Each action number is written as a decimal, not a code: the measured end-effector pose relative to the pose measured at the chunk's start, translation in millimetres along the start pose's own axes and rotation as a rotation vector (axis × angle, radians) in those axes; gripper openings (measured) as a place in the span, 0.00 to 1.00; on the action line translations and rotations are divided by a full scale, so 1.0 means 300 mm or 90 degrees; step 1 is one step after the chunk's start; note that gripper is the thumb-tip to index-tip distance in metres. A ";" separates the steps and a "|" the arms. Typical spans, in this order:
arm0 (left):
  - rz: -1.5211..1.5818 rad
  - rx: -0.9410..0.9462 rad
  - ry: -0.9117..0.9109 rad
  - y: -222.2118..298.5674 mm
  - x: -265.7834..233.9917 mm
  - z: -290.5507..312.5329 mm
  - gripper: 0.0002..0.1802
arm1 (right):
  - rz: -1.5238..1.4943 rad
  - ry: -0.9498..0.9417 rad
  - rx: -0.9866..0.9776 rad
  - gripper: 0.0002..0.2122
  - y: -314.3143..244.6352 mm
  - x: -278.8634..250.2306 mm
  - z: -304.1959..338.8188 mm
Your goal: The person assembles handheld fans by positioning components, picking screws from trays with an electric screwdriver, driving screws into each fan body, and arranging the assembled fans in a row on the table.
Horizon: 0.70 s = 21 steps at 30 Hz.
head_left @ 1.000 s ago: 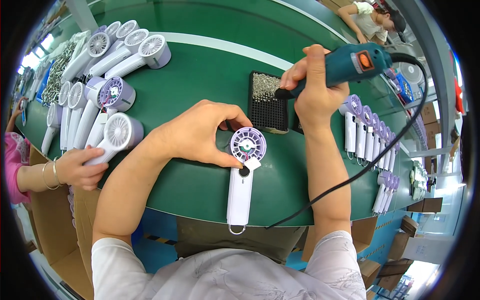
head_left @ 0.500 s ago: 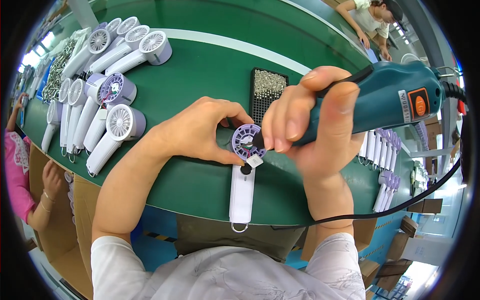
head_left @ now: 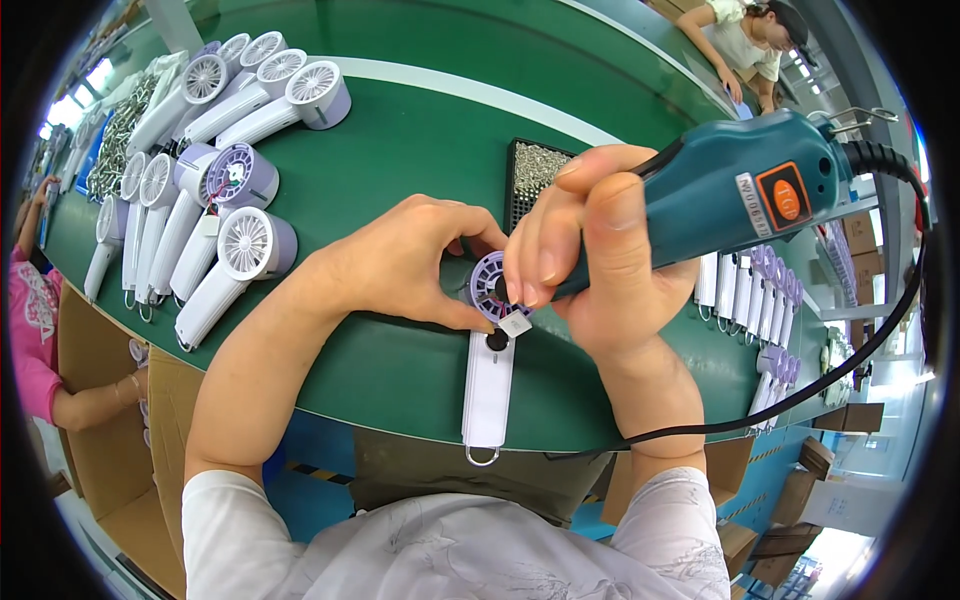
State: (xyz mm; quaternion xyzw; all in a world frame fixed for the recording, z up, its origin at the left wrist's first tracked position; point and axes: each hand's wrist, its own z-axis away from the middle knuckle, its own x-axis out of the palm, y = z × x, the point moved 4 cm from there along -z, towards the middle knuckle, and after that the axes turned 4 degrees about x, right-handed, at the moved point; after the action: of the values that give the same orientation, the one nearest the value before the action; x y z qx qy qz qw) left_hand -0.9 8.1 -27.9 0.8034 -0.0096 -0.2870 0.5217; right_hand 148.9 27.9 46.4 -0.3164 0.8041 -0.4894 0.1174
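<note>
A white and purple handheld fan lies on the green table in front of me, its handle toward me and a wire loop at the end. My left hand grips the round purple head between thumb and fingers. In my right hand is a teal electric screwdriver, its tip pointed into the open fan head; my fingers hide the tip. A small white connector hangs at the head's lower edge. Just beyond my hands stands a black tray of screws.
Several fans lie piled at the left, with metal chains behind. More fans stand in rows at the right. The screwdriver's black cable loops along the right. Cardboard boxes and co-workers are at left and far right.
My right hand and the screwdriver have shifted left, closer over the fan head. The fan stays nearly in place. At left, a co-worker's arm has lowered toward the box.
</note>
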 end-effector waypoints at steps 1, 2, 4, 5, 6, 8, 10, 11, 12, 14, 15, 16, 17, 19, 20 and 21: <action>-0.005 0.017 0.004 0.003 -0.001 0.000 0.30 | 0.001 0.000 -0.001 0.14 0.004 0.003 0.002; -0.006 0.016 0.005 -0.002 -0.002 0.003 0.30 | 0.006 -0.014 0.012 0.13 0.017 0.011 0.005; -0.030 0.000 0.011 -0.012 -0.005 0.010 0.31 | -0.001 -0.046 0.025 0.09 0.031 0.022 0.002; -0.027 0.009 0.009 -0.007 -0.003 0.001 0.31 | 0.002 -0.040 0.020 0.07 0.027 0.023 0.002; -0.016 -0.033 -0.008 -0.010 0.000 -0.001 0.31 | 0.005 -0.033 0.014 0.06 0.030 0.027 0.006; -0.024 -0.047 -0.014 0.005 -0.009 -0.004 0.30 | 0.021 -0.016 0.036 0.06 0.037 0.029 0.018; 0.016 -0.076 -0.032 0.012 -0.011 -0.012 0.27 | 0.064 -0.024 0.013 0.05 0.041 0.053 0.016; 0.014 -0.116 -0.014 0.006 -0.005 -0.006 0.27 | 0.084 -0.027 0.002 0.05 0.038 0.069 0.015; 0.013 -0.109 -0.018 0.003 -0.002 -0.003 0.27 | 0.103 -0.031 -0.010 0.06 0.031 0.075 0.014; -0.013 -0.050 -0.036 -0.008 -0.004 0.003 0.26 | 0.163 -0.062 -0.111 0.06 0.023 0.061 0.001; -0.043 -0.002 -0.041 -0.010 -0.003 0.001 0.30 | 0.140 -0.047 -0.092 0.07 0.029 0.058 0.007; -0.045 0.005 -0.044 -0.006 0.000 -0.001 0.30 | 0.116 -0.032 -0.074 0.08 0.035 0.056 0.011; -0.033 -0.015 -0.016 0.001 0.000 -0.006 0.32 | 0.119 -0.041 -0.087 0.08 0.035 0.059 0.016; -0.052 0.010 0.003 0.000 0.006 -0.009 0.38 | 0.101 -0.029 -0.049 0.08 0.041 0.055 0.023; -0.055 0.016 -0.001 -0.003 0.008 -0.007 0.38 | 0.102 -0.030 -0.055 0.07 0.034 0.052 0.025; -0.053 0.010 0.009 -0.007 0.006 -0.006 0.38 | 0.123 -0.026 -0.085 0.07 0.034 0.051 0.023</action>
State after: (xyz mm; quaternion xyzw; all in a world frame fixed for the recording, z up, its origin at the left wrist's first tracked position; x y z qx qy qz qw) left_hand 0.9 9.9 -30.1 0.8090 0.0253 -0.3027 0.5033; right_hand 136.5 16.8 36.0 -0.2549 0.8589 -0.4148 0.1592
